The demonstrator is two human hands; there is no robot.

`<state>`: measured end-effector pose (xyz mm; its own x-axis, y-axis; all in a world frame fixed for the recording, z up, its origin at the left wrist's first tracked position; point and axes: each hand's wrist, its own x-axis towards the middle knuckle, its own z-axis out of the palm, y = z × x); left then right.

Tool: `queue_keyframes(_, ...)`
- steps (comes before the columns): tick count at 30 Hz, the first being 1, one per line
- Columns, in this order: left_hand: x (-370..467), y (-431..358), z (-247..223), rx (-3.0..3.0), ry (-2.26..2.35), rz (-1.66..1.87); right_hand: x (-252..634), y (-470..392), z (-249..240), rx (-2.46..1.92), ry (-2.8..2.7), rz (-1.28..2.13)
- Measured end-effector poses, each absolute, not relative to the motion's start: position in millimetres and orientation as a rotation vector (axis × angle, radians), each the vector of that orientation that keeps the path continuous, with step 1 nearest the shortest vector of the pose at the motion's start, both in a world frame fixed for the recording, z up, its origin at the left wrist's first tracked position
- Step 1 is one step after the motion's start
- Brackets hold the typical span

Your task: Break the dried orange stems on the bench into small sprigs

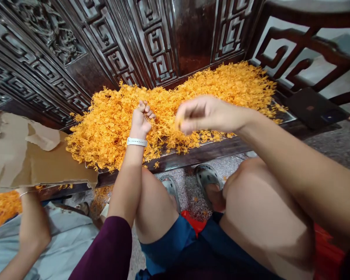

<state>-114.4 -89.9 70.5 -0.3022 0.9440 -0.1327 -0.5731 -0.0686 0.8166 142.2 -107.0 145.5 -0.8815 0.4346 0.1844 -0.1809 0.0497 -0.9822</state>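
Note:
A long heap of small orange, spiky, plastic-looking pieces (pixel 236 85) covers the wooden bench seat in front of me. My left hand (pixel 141 118), with a white band on its wrist, is held over the heap's near side. Its fingers are curled closed, and thin orange strands show at the fingertips. To its right, my right hand (pixel 205 112) hovers over the heap, blurred by motion. An orange piece shows between its thumb and bent fingers. The two hands are apart.
Carved dark wood (pixel 195 39) backs the bench. A torn cardboard sheet (pixel 41 155) lies at left, beside another person's arm (pixel 33 221) and more orange pieces. A dark flat case (pixel 315 107) rests at the right end. A red stool (pixel 194 221) shows beneath me.

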Motion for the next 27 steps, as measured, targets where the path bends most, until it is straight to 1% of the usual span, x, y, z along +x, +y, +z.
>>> queue_keyframes(2,-106,-93,74,0.56,0.978,1.624,142,-88,138,-0.434,-1.406,1.746)
queue_keyframes(4,-95,-94,78,0.614,0.987,1.576,141,-72,129,-0.601,-1.193,1.689)
queue_keyframes(7,-80,-94,81,0.743,0.991,1.509,134,-65,116,-0.764,-1.154,1.73)
queue_keyframes(11,-67,-99,81,0.942,0.991,1.406,121,-79,111,-0.809,-1.176,1.689)
queue_keyframes(15,-56,-107,81,1.068,1.033,1.347,119,-79,108,-0.782,-1.385,1.588)
queue_keyframes(20,-55,-100,81,1.019,1.064,1.529,125,-76,100,-0.634,-1.774,1.541)
queue_keyframes(22,-64,-92,80,0.93,1.108,1.64,124,-91,105,-0.403,-2.102,1.68)
queue_keyframes(24,-79,-85,76,0.821,1.146,1.707,122,-112,116,-0.047,-2.494,1.916)
queue_keyframes(26,-94,-83,72,0.782,1.15,1.647,122,-131,128,0.224,-2.758,2.06)
queue_keyframes(27,-100,-83,70,0.786,1.143,1.6,123,-135,133,0.266,-2.801,2.076)
